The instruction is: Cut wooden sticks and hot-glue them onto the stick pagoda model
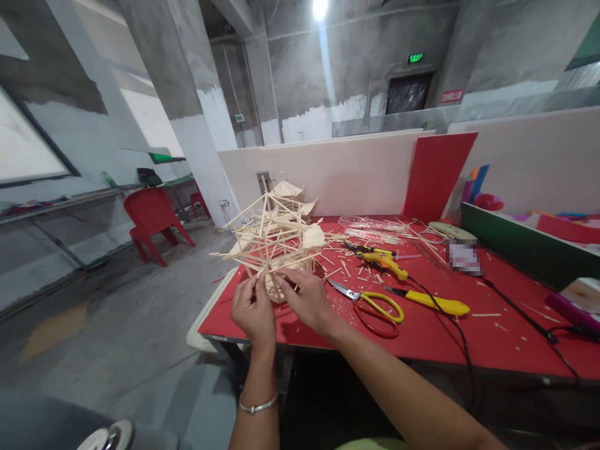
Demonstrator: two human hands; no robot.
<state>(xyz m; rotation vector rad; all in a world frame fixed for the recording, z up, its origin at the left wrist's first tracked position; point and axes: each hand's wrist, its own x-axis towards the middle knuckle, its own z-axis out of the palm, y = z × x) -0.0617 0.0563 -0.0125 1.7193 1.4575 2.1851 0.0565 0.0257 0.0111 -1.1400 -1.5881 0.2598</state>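
A wooden-stick model (pixel 269 240) stands upright just beyond the fingertips, peak skyward, pinched by the left hand (pixel 254 305); whether the right hand's (pixel 307 295) narrowed fingers grip, I cannot tell. Farther right, clear wrapping (pixel 359 222) holds sticks (pixel 375 232).

A red plastic chair (pixel 150 209) stands on the grey concrete floor (pixel 145 312) at the left. Beyond it, a long narrow table (pixel 84 199) runs along a grey-and-white wall (pixel 51 128) — a green bottle (pixel 109 179) and a black bag-like item (pixel 148 177) rest on top. A pale pink upright partition panel (pixel 356 178) spans the middle background; a red rectangular board (pixel 438 175) stands in front of it. A long dark-green board (pixel 529 242) stands on edge at the right. Higher up: a bright white lamp (pixel 320 9), an illuminated green sign (pixel 415 58) and a dark door (pixel 407 95) below the sign — a red placard (pixel 452 96) sits to the door's right.
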